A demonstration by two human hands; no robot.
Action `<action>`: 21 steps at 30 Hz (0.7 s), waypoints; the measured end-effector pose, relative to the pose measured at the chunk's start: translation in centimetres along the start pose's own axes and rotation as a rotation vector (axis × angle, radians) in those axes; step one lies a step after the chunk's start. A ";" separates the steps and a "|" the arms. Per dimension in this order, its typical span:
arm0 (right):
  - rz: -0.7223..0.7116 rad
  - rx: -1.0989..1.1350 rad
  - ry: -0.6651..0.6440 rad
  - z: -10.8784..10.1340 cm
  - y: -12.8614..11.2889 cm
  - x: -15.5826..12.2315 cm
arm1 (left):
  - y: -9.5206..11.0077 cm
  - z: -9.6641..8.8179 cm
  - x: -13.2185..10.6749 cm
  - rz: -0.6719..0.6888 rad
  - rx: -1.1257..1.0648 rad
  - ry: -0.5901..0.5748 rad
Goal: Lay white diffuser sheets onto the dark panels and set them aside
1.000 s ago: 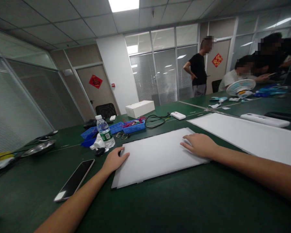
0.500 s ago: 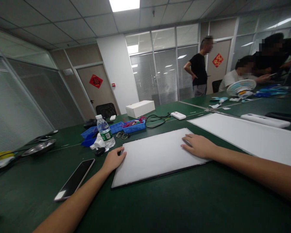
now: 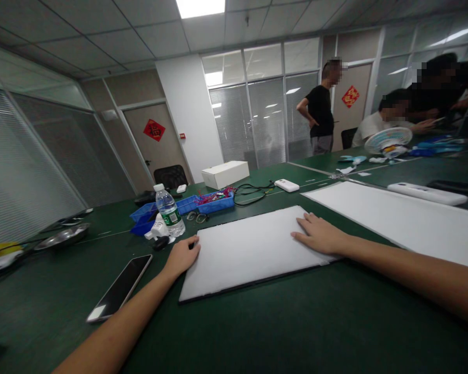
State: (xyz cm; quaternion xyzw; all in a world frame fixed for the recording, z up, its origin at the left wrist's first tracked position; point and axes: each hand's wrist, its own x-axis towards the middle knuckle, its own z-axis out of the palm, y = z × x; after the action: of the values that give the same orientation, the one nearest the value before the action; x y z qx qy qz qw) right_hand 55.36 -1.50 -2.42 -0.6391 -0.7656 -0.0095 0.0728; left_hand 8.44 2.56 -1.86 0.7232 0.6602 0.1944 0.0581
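A flat white panel (image 3: pixel 245 252) with a thin dark edge lies on the green table in front of me. At its left edge, near the far corner, my left hand (image 3: pixel 183 253) is closed, with bent fingers and the thumb against the edge. Flat on the panel's right part rests my right hand (image 3: pixel 319 234), its fingers spread and the thumb apart. It is open and holds nothing. The undersides of the left fingers are hidden.
Left of the panel are a smartphone (image 3: pixel 120 287), a water bottle (image 3: pixel 169 212) and a black mouse-like object (image 3: pixel 161 243). Beyond stand blue trays (image 3: pixel 216 203), glasses (image 3: pixel 197 217) and a white box (image 3: pixel 226 175). A larger white sheet (image 3: pixel 398 218) lies right. Several people are across the table.
My left thumb has drawn back slightly toward the panel's left edge. The right hand's fingers have shifted a little to the right. The panel has hardly moved.
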 end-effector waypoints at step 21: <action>0.028 0.064 -0.022 -0.4 -0.3 -0.3 | 1.0 -0.6 -0.5 -0.025 -0.018 -0.014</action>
State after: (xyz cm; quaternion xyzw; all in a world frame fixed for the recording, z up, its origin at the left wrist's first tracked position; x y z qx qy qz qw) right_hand 55.12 -1.88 -2.07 -0.6471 -0.7573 0.0231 0.0850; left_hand 9.07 1.84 -1.06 0.7157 0.6670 0.1944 0.0715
